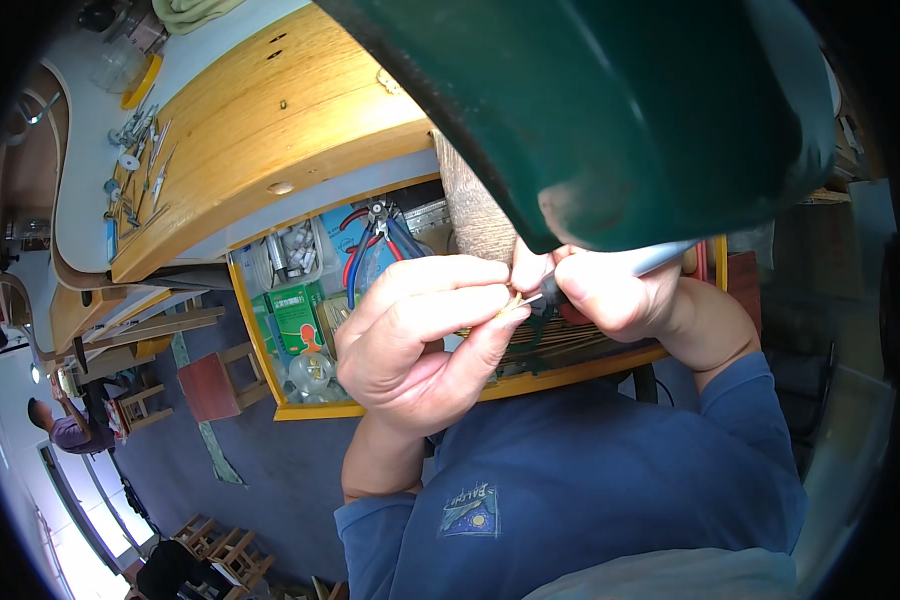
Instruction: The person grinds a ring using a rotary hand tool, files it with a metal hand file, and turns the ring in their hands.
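My left hand point(415, 335) is closed in a pinch, its thumb and fingertips on a tiny gold-coloured piece point(515, 298) whose shape is mostly covered. Facing it, my right hand point(615, 295) grips a pen-shaped rotary handpiece point(662, 258) with a grey body and dark nose. A thin metal bit point(534, 299) sticks out of the nose and reaches the piece at the left fingertips. Both hands meet over an open drawer, just in front of a worn wooden bench pin point(470, 205). The green lamp shade partly covers the right fingers.
A large green lamp shade point(620, 110) hangs close above my hands. The yellow-edged drawer point(315, 410) holds pliers point(378, 225), a green box point(298, 318) and small clear containers. Burs and thin tools point(155, 165) lie by the wooden bench point(300, 110). Another person point(75, 430) is far left.
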The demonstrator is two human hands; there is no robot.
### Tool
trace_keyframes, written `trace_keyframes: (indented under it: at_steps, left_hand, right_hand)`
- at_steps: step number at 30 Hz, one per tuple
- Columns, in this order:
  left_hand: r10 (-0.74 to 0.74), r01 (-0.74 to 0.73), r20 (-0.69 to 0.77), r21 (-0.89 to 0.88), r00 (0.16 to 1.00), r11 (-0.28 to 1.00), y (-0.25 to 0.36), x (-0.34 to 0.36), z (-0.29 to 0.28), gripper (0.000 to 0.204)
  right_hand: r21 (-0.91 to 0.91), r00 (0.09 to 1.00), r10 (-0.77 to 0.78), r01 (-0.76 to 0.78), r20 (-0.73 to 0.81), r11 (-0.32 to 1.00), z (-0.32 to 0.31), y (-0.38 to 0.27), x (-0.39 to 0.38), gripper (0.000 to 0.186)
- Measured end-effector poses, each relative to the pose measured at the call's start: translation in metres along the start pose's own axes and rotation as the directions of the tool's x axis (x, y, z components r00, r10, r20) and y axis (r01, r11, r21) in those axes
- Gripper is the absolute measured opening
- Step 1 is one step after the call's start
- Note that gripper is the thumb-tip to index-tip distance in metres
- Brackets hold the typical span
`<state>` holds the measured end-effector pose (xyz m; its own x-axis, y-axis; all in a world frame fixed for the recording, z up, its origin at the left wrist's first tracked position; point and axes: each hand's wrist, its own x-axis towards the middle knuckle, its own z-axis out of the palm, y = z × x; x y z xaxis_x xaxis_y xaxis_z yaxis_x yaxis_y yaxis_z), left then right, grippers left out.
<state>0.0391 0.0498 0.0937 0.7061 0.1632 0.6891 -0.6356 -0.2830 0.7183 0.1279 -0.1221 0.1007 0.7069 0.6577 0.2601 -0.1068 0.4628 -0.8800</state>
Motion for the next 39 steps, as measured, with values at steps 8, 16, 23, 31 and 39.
trace_keyframes:
  at_steps: [8, 16, 23, 31, 39]
  left_hand:
    - [0.01, -0.011, 0.004, 0.016, 1.0, 1.0, 0.0001, 0.0011, 0.0006, 0.024]
    - [0.005, -0.005, 0.006, 0.007, 1.0, 1.0, 0.0016, 0.0023, 0.0015, 0.025]
    - [0.0, 0.0, 0.013, 0.015, 1.0, 1.0, 0.0022, 0.0029, 0.0007, 0.025]
    - [-0.002, 0.002, 0.005, -0.004, 1.0, 1.0, 0.0, 0.0009, -0.0005, 0.023]
    - [-0.033, 0.033, 0.01, 0.0, 0.999, 0.999, 0.0024, 0.0008, -0.0013, 0.022]
  right_hand:
    - [0.006, 1.0, -0.003, 0.003, 0.002, 1.0, -0.0007, -0.0014, 0.0, 0.027]
    - [0.01, 1.0, -0.005, 0.005, 0.003, 1.0, 0.0008, -0.0026, -0.0014, 0.027]
    - [0.017, 1.0, -0.006, 0.006, -0.007, 1.0, 0.0014, -0.0028, -0.0026, 0.026]
    - [0.042, 0.999, -0.004, 0.005, -0.039, 0.999, 0.0027, -0.0004, -0.0019, 0.026]
    - [0.144, 0.989, 0.077, -0.06, -0.123, 0.988, 0.0076, -0.0045, -0.0044, 0.023]
